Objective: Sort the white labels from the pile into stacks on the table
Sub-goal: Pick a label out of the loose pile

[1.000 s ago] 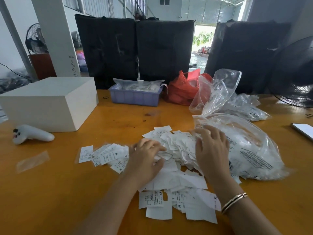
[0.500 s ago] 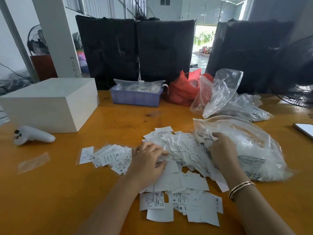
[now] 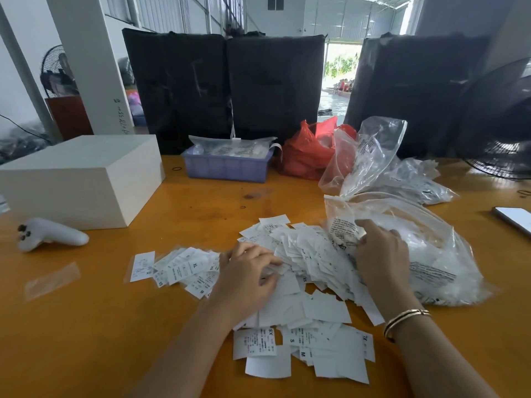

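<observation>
Across the middle of the orange worktop (image 3: 86, 326) lies the pile of white labels (image 3: 313, 254), a loose heap overlapping in all directions, some face up with size marks such as XL, S, M and XS. A smaller spread of labels (image 3: 184, 268) lies to its left, just beside the heap, and more loose labels (image 3: 310, 349) lie scattered at the near edge of the pile. The left hand (image 3: 247, 280) rests on the left part of the heap, fingers bent down onto the paper; its grip looks narrow, fingertips pressed among the labels, though whether it pinches one cannot be told. The right hand (image 3: 382, 259) lies at the right edge of the heap against a clear plastic bag (image 3: 431, 254) holding more white labels, its fingers curled at the bag's printed mouth; whether that grip holds the film cannot be told. A bracelet (image 3: 405, 320) circles the right wrist.

Behind the bag stand further crumpled clear bags (image 3: 373, 150) and a red plastic bag (image 3: 307, 150). A lilac tray (image 3: 227, 168) with packets sits at the far middle. A white box (image 3: 80, 179) stands on the left, with a white handheld controller (image 3: 51, 234) near it. A phone (image 3: 514, 219) lies at the right edge. A black fan (image 3: 500, 130) stands at far right, and black wrapped bundles (image 3: 224, 87) rise behind the worktop.
</observation>
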Available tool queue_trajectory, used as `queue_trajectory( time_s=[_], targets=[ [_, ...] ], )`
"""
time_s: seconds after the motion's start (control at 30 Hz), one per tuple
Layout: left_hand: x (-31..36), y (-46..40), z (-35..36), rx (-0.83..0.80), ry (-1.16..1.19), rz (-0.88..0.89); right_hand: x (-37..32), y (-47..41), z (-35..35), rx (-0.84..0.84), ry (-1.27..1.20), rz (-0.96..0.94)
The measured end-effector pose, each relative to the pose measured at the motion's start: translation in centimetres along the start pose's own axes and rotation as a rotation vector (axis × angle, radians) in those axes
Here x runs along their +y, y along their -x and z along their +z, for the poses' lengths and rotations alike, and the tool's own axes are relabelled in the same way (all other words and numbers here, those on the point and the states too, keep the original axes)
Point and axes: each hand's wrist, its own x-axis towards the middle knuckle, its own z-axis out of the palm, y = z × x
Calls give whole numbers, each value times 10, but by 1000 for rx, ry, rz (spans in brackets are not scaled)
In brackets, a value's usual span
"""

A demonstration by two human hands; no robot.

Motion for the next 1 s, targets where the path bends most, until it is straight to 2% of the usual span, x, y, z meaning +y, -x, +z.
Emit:
queue_trajectory(
  time_s=[0.13,0.3,0.37,0.47,0.5,0.6,0.67,0.83,1.0],
  targets=[
    [1,0,-1,-1,16,-6,-5,4,-2,155,-132,-138],
    [4,0,-4,20,64,-37,-24,11,-11,346,-343,-523],
    [7,-1,-8,59,161,-40,-35,20,-12,232,-550,-554],
    [11,-2,-15,91,439,-80,-52,40,-11,-285,-1072,-286],
    [12,-2,-17,86,583,-115,-54,45,-8,-393,-1216,-190],
    [15,0,-22,55,920,-211,-51,48,-3,-523,-1452,4],
    [15,-1,-24,49,1003,-266,-48,49,0,-563,-1487,51],
    [19,-5,-24,63,1086,-417,-47,54,7,-607,-1325,-6],
    [13,-8,-17,161,1138,-586,-49,56,10,-559,-1223,-42]
  ],
)
